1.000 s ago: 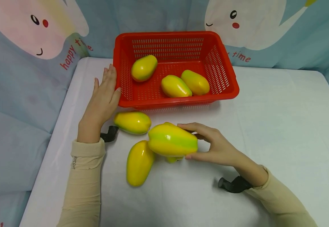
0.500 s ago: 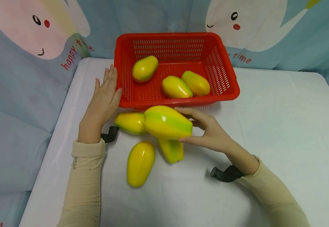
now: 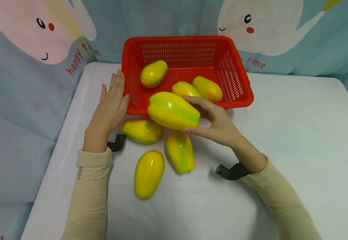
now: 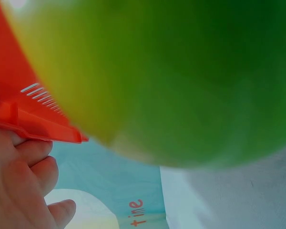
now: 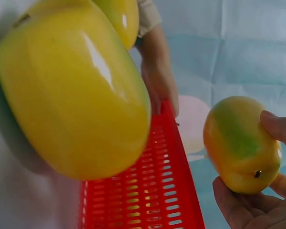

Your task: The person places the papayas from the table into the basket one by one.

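Note:
In the head view my right hand (image 3: pixel 219 121) grips a yellow-green papaya (image 3: pixel 174 110) by its right end, thumb below and fingers above. It hangs over the front rim of a red plastic basket (image 3: pixel 178 39). The right wrist view shows this held papaya (image 5: pixel 240 143) between thumb and fingers. My left hand (image 3: pixel 109 105) lies with straight fingers against the basket's left side. Inside the basket are three papayas, one at the left (image 3: pixel 154 74) and two at the right, the front one partly hidden by the held papaya.
Three more papayas lie on the white table in front of the basket: one by the left wrist (image 3: pixel 142 131), one nearest the front (image 3: pixel 149 173), one under the right hand (image 3: pixel 180 151). Black wrist mounts (image 3: pixel 232 171) stick out from both wrists. A printed curtain stands behind.
My right hand has carried the papaya up and slightly left, from above the loose papayas to the basket's front rim. The left hand stays against the basket.

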